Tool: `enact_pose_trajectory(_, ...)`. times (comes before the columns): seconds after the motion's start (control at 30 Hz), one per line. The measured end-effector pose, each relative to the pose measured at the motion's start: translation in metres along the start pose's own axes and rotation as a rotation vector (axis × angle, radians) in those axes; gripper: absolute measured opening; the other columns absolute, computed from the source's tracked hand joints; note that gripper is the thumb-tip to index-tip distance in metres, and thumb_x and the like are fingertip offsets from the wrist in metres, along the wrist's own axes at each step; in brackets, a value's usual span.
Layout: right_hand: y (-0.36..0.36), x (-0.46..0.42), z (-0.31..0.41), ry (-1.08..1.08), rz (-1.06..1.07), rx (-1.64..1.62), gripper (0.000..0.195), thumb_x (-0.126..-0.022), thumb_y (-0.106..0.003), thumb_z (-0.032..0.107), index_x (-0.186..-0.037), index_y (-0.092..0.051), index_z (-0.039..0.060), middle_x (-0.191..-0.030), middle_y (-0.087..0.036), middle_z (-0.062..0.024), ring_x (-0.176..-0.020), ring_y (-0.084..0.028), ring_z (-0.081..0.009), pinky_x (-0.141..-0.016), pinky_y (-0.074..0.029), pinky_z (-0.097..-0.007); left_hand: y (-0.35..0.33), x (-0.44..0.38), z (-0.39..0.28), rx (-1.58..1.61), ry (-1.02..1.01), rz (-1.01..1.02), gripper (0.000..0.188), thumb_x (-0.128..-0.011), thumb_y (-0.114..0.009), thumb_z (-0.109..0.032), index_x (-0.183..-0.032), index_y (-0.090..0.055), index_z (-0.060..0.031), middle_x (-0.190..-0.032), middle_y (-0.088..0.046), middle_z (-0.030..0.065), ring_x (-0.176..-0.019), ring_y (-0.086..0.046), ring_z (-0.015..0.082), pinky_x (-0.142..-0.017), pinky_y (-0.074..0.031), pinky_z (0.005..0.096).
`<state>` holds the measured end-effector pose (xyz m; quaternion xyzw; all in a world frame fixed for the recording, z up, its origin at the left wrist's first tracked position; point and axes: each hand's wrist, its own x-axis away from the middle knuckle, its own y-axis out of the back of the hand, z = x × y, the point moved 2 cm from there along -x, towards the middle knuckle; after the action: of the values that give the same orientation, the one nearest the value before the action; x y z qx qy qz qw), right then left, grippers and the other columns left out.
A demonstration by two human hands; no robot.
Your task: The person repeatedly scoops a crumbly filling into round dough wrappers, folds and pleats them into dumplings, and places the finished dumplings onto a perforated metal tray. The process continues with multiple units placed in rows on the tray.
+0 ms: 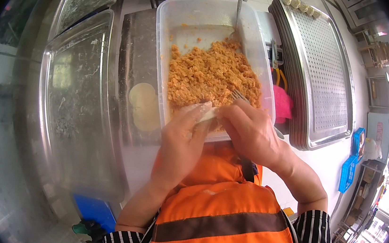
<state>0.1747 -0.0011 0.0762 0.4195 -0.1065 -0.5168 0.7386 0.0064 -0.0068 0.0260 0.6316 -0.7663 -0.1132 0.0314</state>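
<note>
A pale dough wrapper point(207, 115), partly hidden by fingers, is pinched between my two hands over the near end of a translucent plastic tub point(206, 9). My left hand point(184, 134) cradles it from the left, flour on the fingertips. At its right edge are the fingertips of my right hand point(256, 128). A metal fork point(240, 96) passes under that same hand, tines pointing out over the filling and the handle end showing by the wrist. Crumbly orange-brown filling point(213, 73) covers the near and middle part of the tub.
Left of the tub, overlapping round dough wrappers point(144, 107) lie on a metal surface. Beyond them is a floured metal tray point(75, 109). To the right stand stacked perforated trays point(322, 71), several dumplings point(301, 5) on top. Yellow-handled scissors point(277, 68) and a pink cloth point(282, 104) lie between.
</note>
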Motion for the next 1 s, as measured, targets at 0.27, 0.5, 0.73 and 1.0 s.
enact_pose_trajectory(0.27, -0.001, -0.002, 0.004, -0.038, 0.043, -0.033, 0.016, -0.081, -0.059, -0.002, -0.097, -0.055, 0.0001, -0.077, -0.051, -0.013, -0.065, -0.058, -0.0324, -0.055, -0.047, -0.0405, -0.001, -0.006, -0.002, -0.116, -0.067, 0.016, 0.024, -0.093, -0.06, 0.003, -0.117, -0.063, 0.0051, -0.107, -0.065, 0.0096, -0.095, -0.064, 0.0142, -0.08, -0.054, 0.0267)
enact_pose_trajectory(0.5, -0.004, 0.0, 0.004, 0.018, 0.044, 0.021, 0.028, -0.083, -0.066, 0.01, -0.106, -0.054, -0.0002, -0.081, -0.054, -0.0141, -0.068, -0.059, -0.0335, -0.057, -0.049, -0.0398, 0.0, -0.002, 0.002, 0.238, 0.245, -0.006, 0.022, -0.095, -0.058, 0.001, -0.115, -0.064, 0.0059, -0.107, -0.065, 0.009, -0.089, -0.066, 0.0145, -0.078, -0.055, 0.0265)
enact_pose_trajectory(0.73, -0.006, -0.001, 0.002, 0.11, 0.05, 0.009, 0.03, -0.078, -0.07, 0.005, -0.103, -0.055, -0.0004, -0.079, -0.054, -0.0122, -0.065, -0.058, -0.0313, -0.056, -0.048, -0.0387, -0.003, 0.0, 0.006, -0.011, 0.017, -0.078, 0.029, -0.088, -0.057, 0.012, -0.115, -0.066, 0.0041, -0.105, -0.065, 0.0117, -0.092, -0.067, 0.0168, -0.078, -0.056, 0.0277)
enact_pose_trajectory(1.0, -0.004, 0.0, -0.004, 0.071, 0.051, -0.023, 0.019, -0.081, -0.065, 0.001, -0.098, -0.055, -0.0001, -0.079, -0.054, -0.0141, -0.068, -0.06, -0.0326, -0.057, -0.049, -0.0396, 0.004, -0.007, -0.007, -0.032, -0.125, 0.01, 0.023, -0.096, -0.057, -0.004, -0.116, -0.065, 0.0021, -0.11, -0.065, 0.0118, -0.105, -0.062, 0.0204, -0.087, -0.051, 0.0319)
